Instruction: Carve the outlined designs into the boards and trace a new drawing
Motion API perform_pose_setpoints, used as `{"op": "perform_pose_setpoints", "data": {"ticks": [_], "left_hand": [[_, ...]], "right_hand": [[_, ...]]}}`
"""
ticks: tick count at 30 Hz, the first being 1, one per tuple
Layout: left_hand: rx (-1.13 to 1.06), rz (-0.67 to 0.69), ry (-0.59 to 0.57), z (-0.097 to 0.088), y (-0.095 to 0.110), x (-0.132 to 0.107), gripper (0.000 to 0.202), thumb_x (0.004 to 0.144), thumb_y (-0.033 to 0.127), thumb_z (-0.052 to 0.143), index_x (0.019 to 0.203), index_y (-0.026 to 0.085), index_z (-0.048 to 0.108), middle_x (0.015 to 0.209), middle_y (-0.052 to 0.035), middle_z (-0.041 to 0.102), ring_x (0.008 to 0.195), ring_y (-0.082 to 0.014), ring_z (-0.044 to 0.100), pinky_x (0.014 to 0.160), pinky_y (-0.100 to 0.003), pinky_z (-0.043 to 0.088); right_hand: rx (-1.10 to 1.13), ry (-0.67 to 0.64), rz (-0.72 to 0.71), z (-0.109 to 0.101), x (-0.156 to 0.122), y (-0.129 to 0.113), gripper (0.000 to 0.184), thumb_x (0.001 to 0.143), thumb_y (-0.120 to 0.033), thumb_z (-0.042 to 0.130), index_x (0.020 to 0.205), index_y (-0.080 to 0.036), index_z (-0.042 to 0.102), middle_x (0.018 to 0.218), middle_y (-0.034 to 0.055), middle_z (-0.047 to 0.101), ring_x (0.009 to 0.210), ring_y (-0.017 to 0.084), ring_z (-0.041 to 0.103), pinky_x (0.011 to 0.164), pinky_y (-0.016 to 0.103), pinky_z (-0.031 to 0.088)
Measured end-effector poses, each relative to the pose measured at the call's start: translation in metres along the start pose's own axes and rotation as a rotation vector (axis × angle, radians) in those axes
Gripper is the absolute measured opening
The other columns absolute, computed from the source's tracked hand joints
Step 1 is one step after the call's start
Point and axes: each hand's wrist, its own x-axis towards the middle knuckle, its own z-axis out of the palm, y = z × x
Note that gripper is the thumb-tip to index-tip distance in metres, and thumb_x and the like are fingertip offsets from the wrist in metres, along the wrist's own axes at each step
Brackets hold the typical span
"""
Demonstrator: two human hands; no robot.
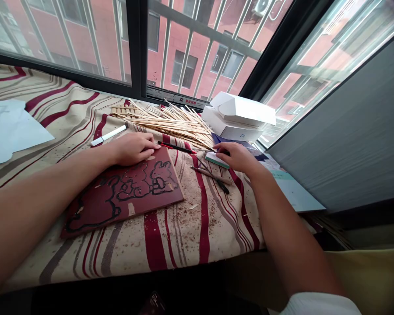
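a dark red board (124,197) lies on a striped cloth (170,249), its face marked with thick black rabbit outlines, with pale nicks near its lower edge. the left hand (131,148) rests on the board's upper edge, fingers (144,142) flat and close together, not pinching. right of the board, the right hand (233,157) curls over a small green-and-white block (216,160); its fingers (223,148) bend down and hide the contact, so i cannot tell if they pinch it. a wooden-handled tool (210,175) and a red-and-black tool (175,147) lie just beside the board. beyond it sit a heap of thin wooden sticks (167,124) and a white zte box (230,127), its lid raised, its contents hidden. wood shavings (192,206) dot the cloth.
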Motion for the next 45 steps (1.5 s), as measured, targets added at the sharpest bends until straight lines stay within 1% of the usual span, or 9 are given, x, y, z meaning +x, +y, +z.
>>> {"op": "perform_pose_setpoints", "data": {"ticks": [8,13,21,24,27,30,35,40,45], "left_hand": [[0.033,-0.018,-0.039,-0.008,0.007,-0.002,0.052,0.098,0.039,0.036,0.128,0.021,0.074,0.113,-0.0088,0.067,0.102,-0.0214,0.065,0.089,-0.031,0.048],[0.024,-0.015,-0.063,-0.009,0.008,-0.002,0.053,0.098,0.039,0.035,0.130,0.020,0.072,0.116,-0.0097,0.066,0.106,-0.0223,0.064,0.094,-0.032,0.047],[0.041,-0.012,-0.054,-0.010,0.009,-0.002,0.050,0.098,0.038,0.038,0.129,0.021,0.073,0.114,-0.0095,0.066,0.101,-0.0221,0.065,0.089,-0.031,0.048],[0.044,-0.012,-0.049,-0.010,0.009,-0.002,0.050,0.098,0.037,0.038,0.128,0.021,0.074,0.113,-0.0098,0.066,0.101,-0.0222,0.065,0.088,-0.032,0.048],[0.033,-0.021,-0.054,-0.009,0.010,-0.002,0.051,0.098,0.038,0.037,0.128,0.019,0.074,0.114,-0.0103,0.066,0.103,-0.0228,0.065,0.090,-0.032,0.049],[0.021,-0.027,-0.045,-0.009,0.010,-0.003,0.051,0.097,0.038,0.037,0.127,0.019,0.074,0.115,-0.0104,0.066,0.105,-0.0232,0.065,0.092,-0.033,0.049],[0.020,-0.004,-0.035,-0.008,0.009,-0.002,0.049,0.097,0.037,0.038,0.126,0.021,0.074,0.112,-0.0091,0.066,0.102,-0.0216,0.065,0.090,-0.032,0.049],[0.006,-0.001,-0.025,-0.008,0.008,-0.002,0.048,0.097,0.036,0.038,0.124,0.021,0.074,0.113,-0.0091,0.066,0.103,-0.0216,0.064,0.092,-0.032,0.048],[0.023,-0.008,-0.034,-0.009,0.010,-0.002,0.047,0.097,0.036,0.038,0.123,0.022,0.075,0.112,-0.0083,0.066,0.103,-0.0209,0.065,0.092,-0.031,0.048]], "right_hand": [[0.002,-0.198,-0.013,-0.010,-0.012,0.005,0.068,0.086,-0.031,0.066,0.150,-0.017,0.050,0.128,0.0160,0.068,0.118,0.034,0.065,0.103,0.047,0.051],[-0.238,0.004,0.104,-0.039,-0.021,-0.008,0.080,0.086,-0.023,0.059,0.161,-0.026,0.033,0.142,0.0158,0.059,0.117,0.037,0.065,0.091,0.047,0.053],[-0.545,0.146,0.378,-0.078,-0.059,-0.023,0.056,0.096,-0.028,0.054,0.152,-0.021,0.053,0.132,0.0251,0.060,0.114,0.046,0.061,0.072,0.048,0.047],[-0.362,0.361,0.201,-0.057,-0.069,-0.058,0.053,0.095,-0.028,0.060,0.147,-0.019,0.059,0.127,0.0220,0.060,0.102,0.039,0.065,0.076,0.049,0.053],[0.069,0.285,-0.259,-0.020,-0.076,-0.106,0.043,0.100,-0.029,0.056,0.143,-0.029,0.062,0.125,0.0138,0.061,0.104,0.027,0.066,0.085,0.043,0.058],[0.024,0.168,-0.485,0.006,-0.078,-0.134,0.039,0.102,-0.021,0.050,0.136,-0.028,0.068,0.125,0.0140,0.062,0.104,0.026,0.066,0.089,0.041,0.058],[-0.303,0.270,-0.276,0.004,-0.076,-0.132,0.039,0.098,-0.017,0.053,0.131,-0.024,0.073,0.115,0.0189,0.065,0.097,0.031,0.063,0.082,0.048,0.056],[-0.247,0.226,-0.410,0.001,-0.078,-0.132,0.044,0.093,-0.010,0.054,0.128,-0.029,0.074,0.120,0.0165,0.064,0.105,0.032,0.061,0.086,0.049,0.057],[-0.188,0.355,-0.400,0.006,-0.080,-0.134,0.041,0.097,-0.011,0.053,0.128,-0.026,0.074,0.127,0.0171,0.061,0.114,0.032,0.058,0.094,0.050,0.058]]}}
